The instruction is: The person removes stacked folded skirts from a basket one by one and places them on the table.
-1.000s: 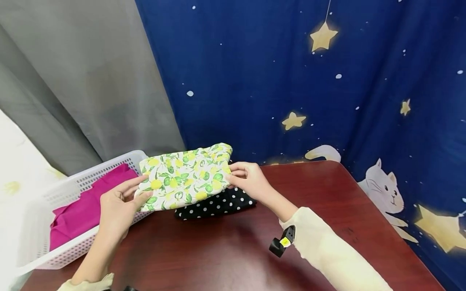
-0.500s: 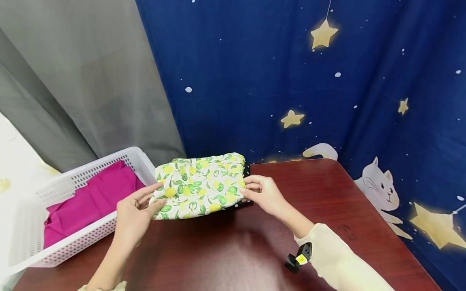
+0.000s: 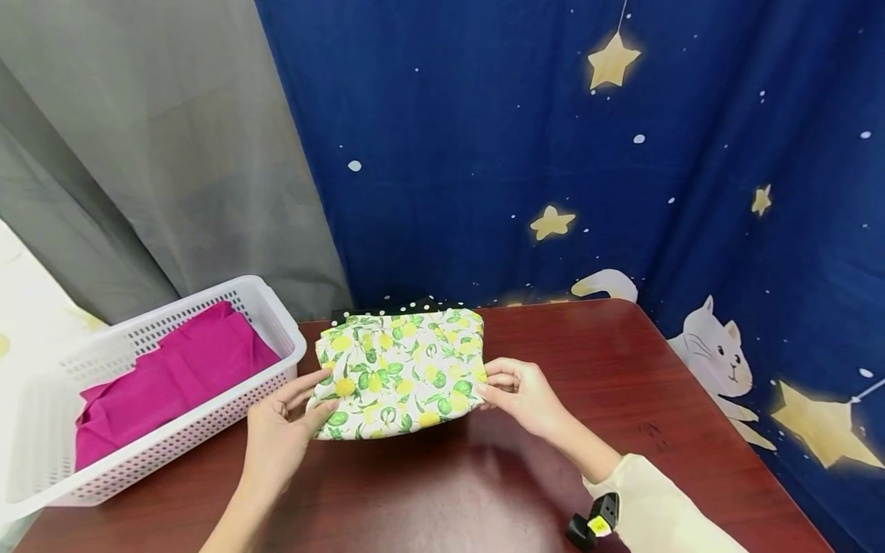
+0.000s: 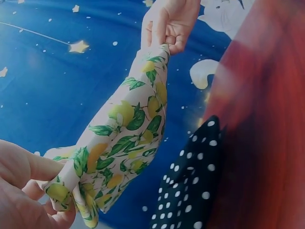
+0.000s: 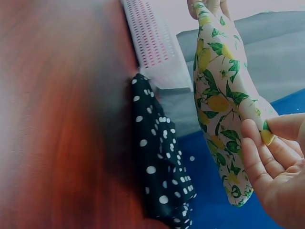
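Observation:
A folded white cloth with a lemon-and-leaf print (image 3: 401, 376) is stretched between both hands. My left hand (image 3: 280, 430) pinches its left edge between thumb and fingers, and my right hand (image 3: 525, 395) pinches the right edge. Both wrist views show the lemon cloth (image 4: 126, 124) raised above the table. Behind and below it lies a folded black cloth with white polka dots (image 5: 155, 157); in the head view only a strip of the polka-dot cloth (image 3: 387, 309) shows past the lemon cloth's far edge.
A white perforated plastic basket (image 3: 286, 369) stands on the left of the reddish-brown table (image 3: 553, 353), with a magenta cloth (image 3: 173, 376) inside. Grey and blue star-patterned curtains (image 3: 449, 153) hang behind the table.
Both hands have carried the lemon cloth to the right and nearer to me. The cloth now covers most of the polka-dot cloth in the head view. Its grip at both edges is unchanged.

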Demonstrator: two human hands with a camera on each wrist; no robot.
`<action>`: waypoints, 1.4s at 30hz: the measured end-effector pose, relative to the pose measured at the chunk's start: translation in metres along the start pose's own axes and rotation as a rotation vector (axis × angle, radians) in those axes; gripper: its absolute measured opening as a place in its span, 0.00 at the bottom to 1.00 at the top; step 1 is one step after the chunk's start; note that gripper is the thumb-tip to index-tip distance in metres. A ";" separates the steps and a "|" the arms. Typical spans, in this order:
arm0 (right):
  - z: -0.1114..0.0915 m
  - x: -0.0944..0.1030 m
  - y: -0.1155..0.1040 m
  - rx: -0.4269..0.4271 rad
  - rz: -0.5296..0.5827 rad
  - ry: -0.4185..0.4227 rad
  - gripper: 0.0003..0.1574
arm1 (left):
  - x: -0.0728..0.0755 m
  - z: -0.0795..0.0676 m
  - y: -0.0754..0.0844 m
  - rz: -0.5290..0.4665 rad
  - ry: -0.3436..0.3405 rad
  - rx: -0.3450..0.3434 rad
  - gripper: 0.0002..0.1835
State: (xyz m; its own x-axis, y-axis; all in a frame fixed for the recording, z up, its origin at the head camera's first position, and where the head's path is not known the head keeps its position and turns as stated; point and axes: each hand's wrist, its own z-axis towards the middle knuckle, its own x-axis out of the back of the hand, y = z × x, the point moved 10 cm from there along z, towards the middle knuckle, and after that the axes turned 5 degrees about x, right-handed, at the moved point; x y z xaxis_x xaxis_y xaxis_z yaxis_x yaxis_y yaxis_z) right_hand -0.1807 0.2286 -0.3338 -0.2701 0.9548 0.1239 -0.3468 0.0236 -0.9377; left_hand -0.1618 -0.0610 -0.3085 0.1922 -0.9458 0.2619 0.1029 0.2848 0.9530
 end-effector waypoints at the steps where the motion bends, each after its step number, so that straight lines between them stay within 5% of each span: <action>1: -0.002 0.000 0.002 -0.002 0.006 -0.004 0.14 | -0.001 -0.002 -0.002 -0.004 0.003 0.002 0.20; 24: -0.042 -0.004 0.038 -0.079 -0.010 -0.022 0.11 | -0.018 -0.034 -0.052 0.011 0.008 0.101 0.20; 42: -0.060 -0.010 0.069 -0.153 -0.024 -0.075 0.11 | -0.028 -0.047 -0.093 0.071 -0.030 0.273 0.21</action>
State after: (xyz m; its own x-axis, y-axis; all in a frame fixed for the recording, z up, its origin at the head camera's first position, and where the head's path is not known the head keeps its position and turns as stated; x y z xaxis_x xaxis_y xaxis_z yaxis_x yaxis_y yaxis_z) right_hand -0.1482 0.2385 -0.4189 -0.3312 0.9290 0.1655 -0.2150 0.0965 -0.9718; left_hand -0.1306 -0.0533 -0.4114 0.1605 -0.9302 0.3302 -0.1769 0.3020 0.9367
